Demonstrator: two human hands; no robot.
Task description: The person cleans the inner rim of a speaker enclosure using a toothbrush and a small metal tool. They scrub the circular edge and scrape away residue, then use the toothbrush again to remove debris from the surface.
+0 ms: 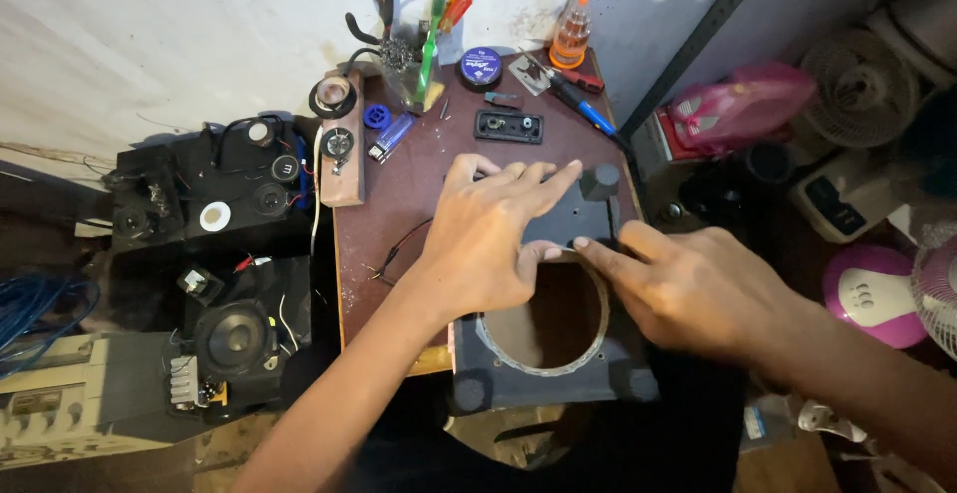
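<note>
Nearest the camera, the dark speaker panel (543, 378) is lying flat, its near part overhanging the front of the counter (399, 204). A large round cutout (546, 319) is showing the brown inside through it; two round feet are standing up from the near corners and a third (599, 181) from the far right corner.

The left hand (488, 239) is coming in from the near left and pressing palm-down on the panel's far-left part. Its fingers (533, 176) are spread flat and pointing away toward the far right; its thumb is curling down to the rim of the cutout at the top. It is not gripping anything, only pressing.

The right hand (698, 289) is coming in from the right, lying over the panel's right edge. Its forefinger (598, 254) is reaching left along the rim, its tip just beside the left thumb, possibly touching; the frame is not settling that. The remaining fingers are loosely folded, grasping nothing visible.

So the cutout is lying directly below both fingertips, toward the person, and both hands are about equally near it.

Left of the counter, black speaker units (234, 338) with wiring are sitting on the lower level. At the counter's far end, a small black plate (508, 126), a blue lighter (394, 136), a round blue tin (480, 66), a blue-handled screwdriver (583, 104), an orange screwdriver-bit set (570, 32) and a holder of pliers and screwdrivers (419, 54) are resting. Well apart on the right, a pink fan (877, 294) is lying.
</note>
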